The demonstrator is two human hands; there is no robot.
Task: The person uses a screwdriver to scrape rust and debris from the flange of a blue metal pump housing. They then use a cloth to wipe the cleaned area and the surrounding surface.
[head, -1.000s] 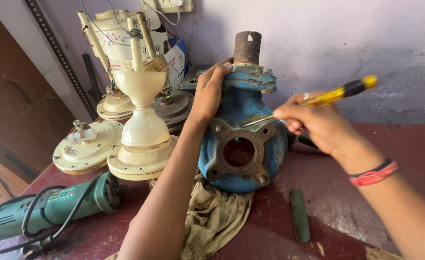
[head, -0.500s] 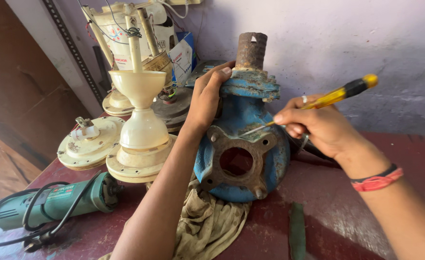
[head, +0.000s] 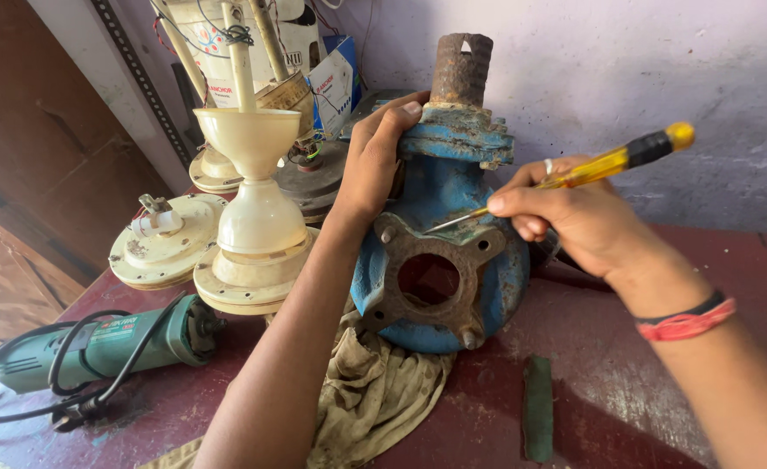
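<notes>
- Your left hand (head: 375,161) clamps the blue pump casing (head: 440,252) near its rusty pipe stub (head: 461,68), upright on the rag (head: 375,391) on the desk (head: 609,347).
- Right hand (head: 574,213), fingers closed round the yellow screwdriver (head: 592,167): keep the tip low on the rusted flange (head: 431,278), pressing gently to avoid slipping.

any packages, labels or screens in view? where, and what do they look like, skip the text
Cardboard box: back of the bench by the wall, behind the ceiling fan motors; blue and white, boxy.
Sticker: on a cream fan part at the back; small, red and white.
Label: on the green angle grinder body, front left; small, pale.
No screens.
</notes>
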